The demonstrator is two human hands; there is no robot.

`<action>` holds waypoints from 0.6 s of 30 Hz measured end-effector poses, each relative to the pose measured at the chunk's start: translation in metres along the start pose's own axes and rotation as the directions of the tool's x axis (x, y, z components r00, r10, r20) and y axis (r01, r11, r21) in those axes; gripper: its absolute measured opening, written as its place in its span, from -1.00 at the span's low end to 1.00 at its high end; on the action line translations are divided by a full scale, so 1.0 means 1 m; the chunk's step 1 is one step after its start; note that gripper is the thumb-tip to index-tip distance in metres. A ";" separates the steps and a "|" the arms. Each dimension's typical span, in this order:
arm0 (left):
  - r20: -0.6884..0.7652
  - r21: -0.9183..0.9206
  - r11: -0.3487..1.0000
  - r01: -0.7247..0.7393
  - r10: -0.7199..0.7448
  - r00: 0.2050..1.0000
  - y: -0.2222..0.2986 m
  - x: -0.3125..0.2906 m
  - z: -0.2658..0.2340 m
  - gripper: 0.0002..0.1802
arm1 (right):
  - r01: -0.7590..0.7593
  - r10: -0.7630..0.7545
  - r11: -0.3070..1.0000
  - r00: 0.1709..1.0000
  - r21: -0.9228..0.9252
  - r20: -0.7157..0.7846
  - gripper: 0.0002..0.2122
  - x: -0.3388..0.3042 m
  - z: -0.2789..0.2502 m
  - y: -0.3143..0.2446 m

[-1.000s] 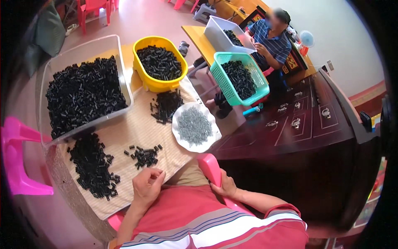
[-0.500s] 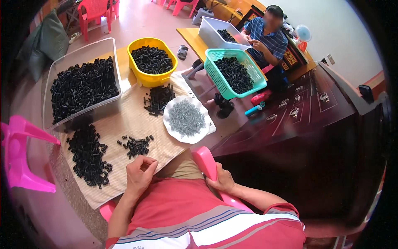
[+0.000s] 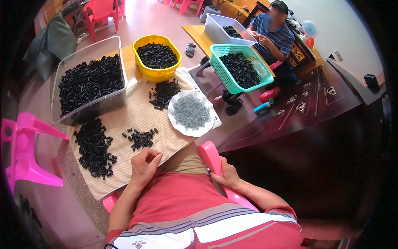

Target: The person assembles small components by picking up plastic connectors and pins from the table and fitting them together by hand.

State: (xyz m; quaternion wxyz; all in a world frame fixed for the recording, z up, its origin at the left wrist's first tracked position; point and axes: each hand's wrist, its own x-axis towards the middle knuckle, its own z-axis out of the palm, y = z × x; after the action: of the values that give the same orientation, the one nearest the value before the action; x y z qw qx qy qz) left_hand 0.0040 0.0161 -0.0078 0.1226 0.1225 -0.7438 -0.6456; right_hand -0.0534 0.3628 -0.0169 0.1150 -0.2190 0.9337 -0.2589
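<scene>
My left hand [image 3: 144,167] rests at the near edge of the cloth-covered table, fingers curled and thumb against the index finger. What it holds, if anything, is hidden. My right hand [image 3: 227,173] is wrapped round a pink plastic chair's armrest [image 3: 210,157]. Just beyond the left hand lies a small group of short black cylindrical pieces [image 3: 141,139]. A larger heap of the same pieces [image 3: 93,147] spreads to its left. Farther off, beside another small pile [image 3: 164,93], a white scalloped plate [image 3: 191,133] holds many small clear pieces [image 3: 190,112].
Black pieces fill a clear bin [image 3: 89,108] and a yellow tub [image 3: 159,74] on the table. Across a gap, a green basket [image 3: 238,88] and a translucent bin [image 3: 219,30] stand near a seated person [image 3: 273,37]. A pink stool [image 3: 29,151] is at left, dark carved wood [image 3: 327,106] at right.
The whole view has shifted a little, so the scene sits slightly farther right and higher. Both hands keep their places, the left at the table edge and the right on the armrest.
</scene>
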 end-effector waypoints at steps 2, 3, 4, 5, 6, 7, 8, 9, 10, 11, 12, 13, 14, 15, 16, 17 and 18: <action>-0.002 0.014 1.000 -0.015 0.015 1.000 0.001 0.000 0.000 -0.91 | -0.030 0.029 0.999 0.999 0.045 0.016 -0.44 0.002 -0.002 -0.002; 0.001 0.020 0.999 -0.032 0.032 0.999 0.001 -0.001 0.001 -0.91 | -0.024 0.024 0.999 1.000 0.043 0.014 -0.43 0.001 -0.003 -0.002; 0.003 0.026 0.999 -0.027 0.027 1.000 0.002 -0.001 0.002 -0.91 | -0.019 0.018 0.999 1.000 0.042 0.011 -0.42 0.001 -0.003 -0.002; -0.004 0.025 0.999 -0.036 0.036 0.999 0.002 0.000 0.002 -0.91 | -0.022 0.022 0.999 1.000 0.049 0.014 -0.42 0.001 -0.003 -0.001; -0.012 0.024 0.999 -0.046 0.046 0.999 0.003 0.000 0.003 -0.91 | -0.016 0.016 0.998 1.000 0.057 0.010 -0.41 0.003 -0.003 -0.001; -0.011 0.029 0.999 -0.042 0.043 0.999 0.004 0.000 0.004 -0.91 | -0.010 0.009 0.998 1.000 0.064 0.006 -0.40 0.003 -0.003 0.000; -0.012 0.041 0.998 -0.053 0.054 0.998 0.005 0.000 0.004 -0.91 | -0.006 0.005 0.998 1.000 0.067 0.018 -0.39 0.003 -0.003 0.003; -0.014 0.053 0.996 -0.066 0.067 0.998 0.007 0.000 0.004 -0.91 | -0.006 0.004 0.997 1.000 0.072 0.018 -0.39 0.002 -0.003 0.003; -0.015 0.059 0.996 -0.066 0.067 0.998 0.007 0.000 0.004 -0.91 | -0.026 0.024 0.997 0.999 0.069 0.027 -0.38 0.002 -0.003 0.002; -0.009 0.052 0.996 -0.072 0.073 0.997 0.006 -0.001 0.005 -0.92 | -0.046 0.044 0.997 0.998 0.064 0.036 -0.36 0.001 -0.003 0.002; -0.004 0.044 0.996 -0.081 0.081 0.997 0.006 -0.001 0.005 -0.92 | -0.042 0.040 0.997 0.999 0.066 0.035 -0.36 0.001 -0.003 0.002; -0.006 0.047 0.995 -0.083 0.084 0.996 0.006 -0.002 0.005 -0.92 | -0.036 0.034 0.998 0.999 0.050 0.033 -0.34 0.000 -0.002 0.003; -0.005 0.043 0.996 -0.074 0.074 0.997 0.006 -0.002 0.005 -0.92 | -0.030 0.029 0.999 0.999 0.033 0.031 -0.32 -0.001 -0.002 0.003; -0.003 0.039 0.997 -0.064 0.065 0.998 0.006 -0.003 0.005 -0.92 | -0.027 0.026 0.999 0.999 0.036 0.029 -0.32 -0.001 -0.001 0.004; -0.004 0.042 0.997 -0.066 0.066 0.998 0.006 -0.004 0.005 -0.92 | -0.003 0.003 0.999 1.000 0.038 0.018 -0.30 -0.002 0.000 0.004; -0.013 0.043 0.997 -0.059 0.060 0.998 0.006 -0.004 0.005 -0.92 | 0.020 -0.020 0.999 1.000 0.040 0.008 -0.28 -0.002 0.001 0.004; -0.023 0.043 0.998 -0.048 0.049 0.999 0.006 -0.006 0.005 -0.92 | 0.022 -0.023 0.999 1.000 0.043 0.013 -0.28 -0.003 0.001 0.005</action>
State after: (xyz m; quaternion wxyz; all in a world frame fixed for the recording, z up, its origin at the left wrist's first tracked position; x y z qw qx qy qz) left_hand 0.0073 0.0238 -0.0022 0.1447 0.1149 -0.7586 -0.6248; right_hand -0.0524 0.3672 -0.0205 0.1233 -0.2288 0.9246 -0.2785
